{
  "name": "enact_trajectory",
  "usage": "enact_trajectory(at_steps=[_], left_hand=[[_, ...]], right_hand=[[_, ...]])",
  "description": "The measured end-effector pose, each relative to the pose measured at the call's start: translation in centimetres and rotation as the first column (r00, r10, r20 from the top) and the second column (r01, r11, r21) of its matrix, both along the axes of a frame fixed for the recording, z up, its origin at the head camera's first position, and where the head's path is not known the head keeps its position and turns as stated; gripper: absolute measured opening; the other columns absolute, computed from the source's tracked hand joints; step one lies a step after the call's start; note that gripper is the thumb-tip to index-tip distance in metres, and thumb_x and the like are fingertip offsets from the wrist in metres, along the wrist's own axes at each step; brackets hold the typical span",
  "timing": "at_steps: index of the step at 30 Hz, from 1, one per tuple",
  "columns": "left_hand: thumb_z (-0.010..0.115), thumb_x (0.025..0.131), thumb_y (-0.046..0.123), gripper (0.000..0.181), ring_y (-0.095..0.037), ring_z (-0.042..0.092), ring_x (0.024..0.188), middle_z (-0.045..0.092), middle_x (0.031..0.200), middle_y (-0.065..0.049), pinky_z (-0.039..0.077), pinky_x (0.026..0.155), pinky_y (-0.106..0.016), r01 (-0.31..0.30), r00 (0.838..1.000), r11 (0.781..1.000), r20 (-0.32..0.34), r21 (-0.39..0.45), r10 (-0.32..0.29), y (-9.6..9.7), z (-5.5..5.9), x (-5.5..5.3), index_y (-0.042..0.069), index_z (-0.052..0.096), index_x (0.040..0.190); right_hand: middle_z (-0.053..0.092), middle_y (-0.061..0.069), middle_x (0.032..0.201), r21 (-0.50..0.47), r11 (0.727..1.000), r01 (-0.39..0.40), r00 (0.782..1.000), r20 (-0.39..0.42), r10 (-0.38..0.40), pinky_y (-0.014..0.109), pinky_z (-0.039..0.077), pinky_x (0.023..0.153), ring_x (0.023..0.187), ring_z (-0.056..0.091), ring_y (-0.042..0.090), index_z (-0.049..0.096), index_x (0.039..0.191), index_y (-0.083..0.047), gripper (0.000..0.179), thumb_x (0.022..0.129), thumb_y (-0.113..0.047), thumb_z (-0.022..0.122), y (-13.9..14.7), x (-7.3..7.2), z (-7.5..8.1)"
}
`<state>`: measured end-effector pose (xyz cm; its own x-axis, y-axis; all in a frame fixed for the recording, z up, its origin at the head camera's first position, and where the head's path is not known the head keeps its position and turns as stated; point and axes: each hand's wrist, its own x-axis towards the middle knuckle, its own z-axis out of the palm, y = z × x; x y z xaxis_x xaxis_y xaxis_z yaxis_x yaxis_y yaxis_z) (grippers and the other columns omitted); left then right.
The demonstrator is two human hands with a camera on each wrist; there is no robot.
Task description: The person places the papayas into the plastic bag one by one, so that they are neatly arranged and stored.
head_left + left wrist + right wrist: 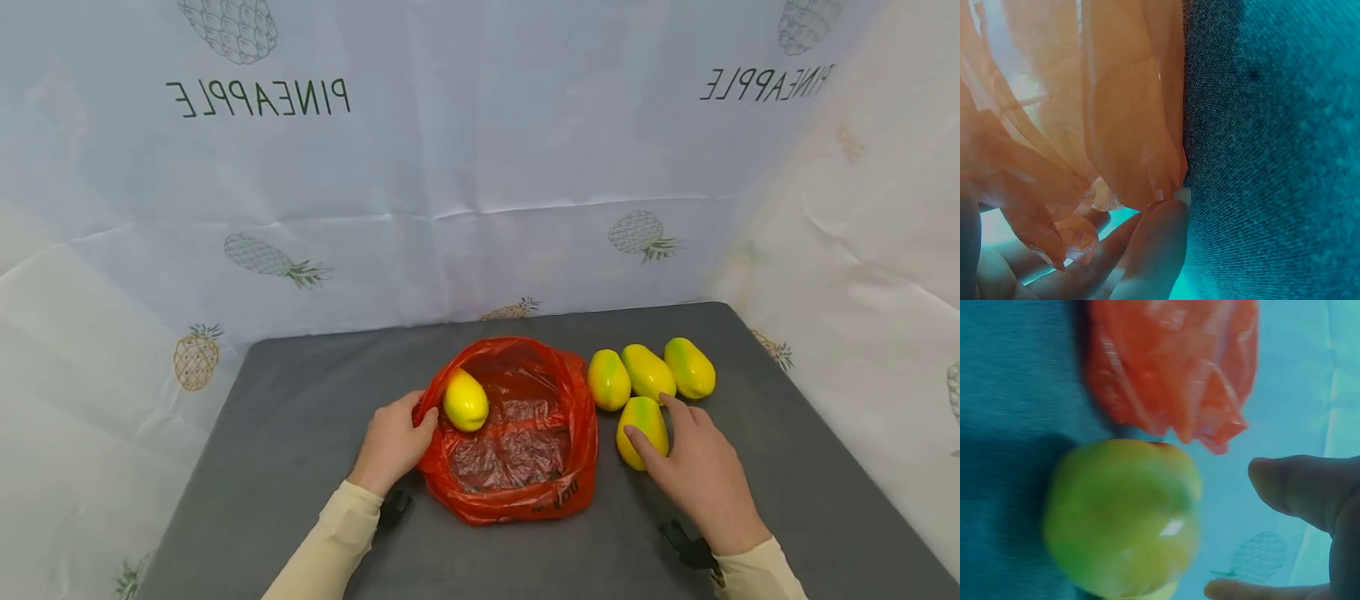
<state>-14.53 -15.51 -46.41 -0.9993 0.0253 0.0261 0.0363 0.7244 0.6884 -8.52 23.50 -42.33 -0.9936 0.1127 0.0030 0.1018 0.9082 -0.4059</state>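
A red plastic bag (581,467) stands on the table with its mouth spread wide. One yellow mango-like fruit (466,401) lies inside, by the left wall. My left hand (393,442) pinches the bag's left rim; in the left wrist view its fingers (1160,244) meet the thin plastic. Right of the bag, my right hand (701,475) reaches over the nearest yellow-green fruit (643,433), thumb and fingers spread around it. In the right wrist view, the thumb (1297,484) stands apart from that fruit (1122,519).
Behind the nearest fruit, three more lie close together: a left one (609,380), a middle one (648,372) and a right one (690,368). A pineapple-print cloth (480,158) hangs behind the dark grey table (300,417).
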Motion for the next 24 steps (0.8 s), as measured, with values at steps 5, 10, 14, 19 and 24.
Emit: enact_trajectory(at_steps=[5,10,14,19,24], left_hand=[[0.07,0.104,0.029,0.034,-0.013,0.062,0.067,0.079,0.103,-0.006,0.057,0.065,-0.028,-0.014,1.0,1.0,0.018,0.006,0.014,-0.1,-0.1,0.1,0.012,0.073,0.133],[0.071,0.104,0.03,0.035,-0.012,0.062,0.067,0.079,0.103,-0.006,0.056,0.065,-0.029,-0.014,1.0,1.0,0.017,0.001,0.014,0.0,-0.1,0.0,0.011,0.074,0.133],[0.071,0.103,0.028,0.034,-0.012,0.062,0.066,0.079,0.102,-0.006,0.056,0.065,-0.029,-0.01,1.0,1.0,0.013,0.003,0.01,0.0,-0.1,0.1,0.011,0.074,0.132],[0.071,0.103,0.028,0.033,-0.013,0.062,0.066,0.079,0.1,-0.006,0.056,0.064,-0.029,-0.011,1.0,1.0,0.007,0.002,0.011,0.1,-0.1,0.1,0.011,0.074,0.131],[0.07,0.104,0.03,0.035,-0.013,0.062,0.066,0.079,0.102,-0.006,0.056,0.065,-0.029,-0.018,1.0,1.0,0.005,-0.006,0.018,0.0,-0.1,0.0,0.011,0.074,0.132]], right_hand=[[0.049,0.043,0.15,-0.022,0.999,0.038,0.994,0.103,-0.036,0.078,0.047,0.098,0.129,0.056,0.06,0.038,0.16,0.009,0.103,0.101,-0.072,0.059,0.4,-0.1,-1.0],[0.054,0.041,0.148,-0.039,0.998,0.045,0.992,0.119,-0.041,0.074,0.051,0.094,0.123,0.062,0.056,0.037,0.16,0.01,0.106,0.099,-0.074,0.059,0.5,-0.3,-1.8],[0.058,0.039,0.146,-0.044,0.998,0.049,0.993,0.111,-0.044,0.07,0.052,0.09,0.117,0.065,0.051,0.04,0.158,0.01,0.106,0.098,-0.075,0.059,0.6,-0.2,-2.3],[0.06,0.038,0.142,-0.051,0.997,0.054,0.995,0.091,-0.05,0.065,0.055,0.087,0.112,0.068,0.048,0.042,0.157,0.01,0.101,0.099,-0.07,0.063,0.6,-0.1,-2.7],[0.061,0.038,0.142,-0.061,0.997,0.055,0.995,0.085,-0.05,0.063,0.057,0.086,0.111,0.069,0.048,0.041,0.157,0.01,0.096,0.1,-0.063,0.066,0.5,-0.2,-2.7]])
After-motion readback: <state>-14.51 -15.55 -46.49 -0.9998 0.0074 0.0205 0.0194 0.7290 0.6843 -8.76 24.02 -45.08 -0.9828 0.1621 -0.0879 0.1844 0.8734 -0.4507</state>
